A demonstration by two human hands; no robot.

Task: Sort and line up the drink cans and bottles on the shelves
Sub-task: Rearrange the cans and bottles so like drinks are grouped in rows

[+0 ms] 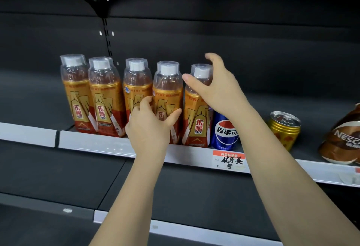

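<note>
**Orange bottles point(106, 99) — tipping risk**

Left hand point(153, 124) grips the fourth bottle point(167, 84) at the shelf point(93, 142) front. Right hand point(214, 89) arches wide over the fifth bottle point(196, 126) cap — contact unclear. A sideways shove could topple the blue can point(224, 132) just beside it, half hidden behind that hand.

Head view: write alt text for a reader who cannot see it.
A person's left hand grips the fourth bottle in a row of five orange ones on a shelf, while the right hand spreads open over the fifth bottle. A blue can and a gold can stand further right.
</note>
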